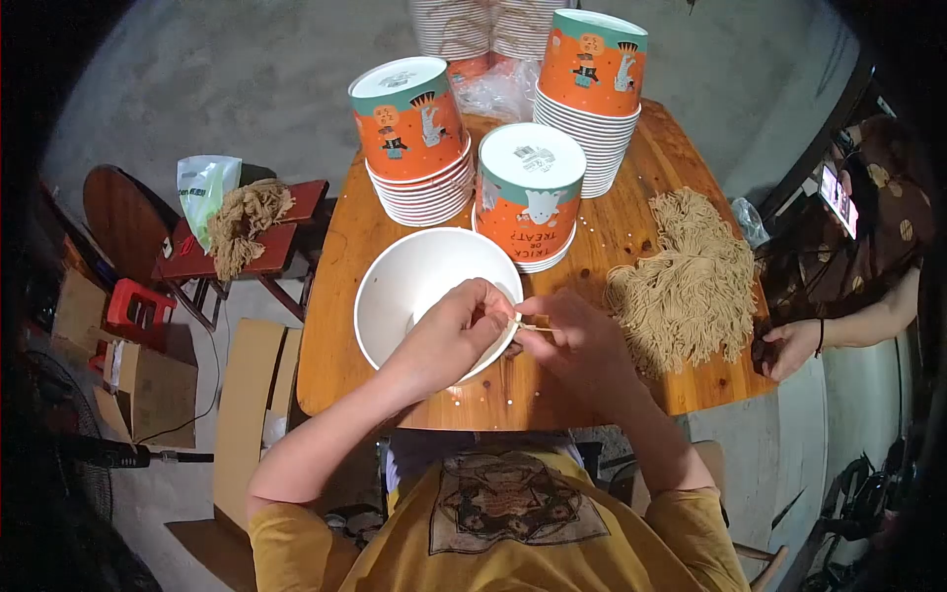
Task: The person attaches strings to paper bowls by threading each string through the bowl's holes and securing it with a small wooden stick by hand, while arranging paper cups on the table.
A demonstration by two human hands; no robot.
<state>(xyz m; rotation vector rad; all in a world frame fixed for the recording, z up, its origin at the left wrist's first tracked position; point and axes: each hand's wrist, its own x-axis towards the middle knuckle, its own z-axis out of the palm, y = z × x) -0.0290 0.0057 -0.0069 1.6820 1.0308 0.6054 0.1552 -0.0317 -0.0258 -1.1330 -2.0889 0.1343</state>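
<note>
A white-lined paper bucket [393,281] lies tipped toward me at the table's front, its open mouth showing. My left hand [462,331] reaches over the mouth and is closed on the right side of the rim, thumb and fingers pinched together. Just right of it, my right hand [575,342] pinches a short tan cord [534,327] at the rim. Whether the cord passes through the bucket wall is hidden by my fingers. Behind the hands stands an upside-down orange bucket [533,202] with a ghost print. A heap of tan cords [686,291] lies to the right.
Tall stacks of upside-down orange buckets [409,128] and more buckets [592,84] stand at the back, beside crumpled clear plastic [501,91]. Another person's hand [789,347] rests at the right table edge. More cords [247,222] lie on a red bench to the left.
</note>
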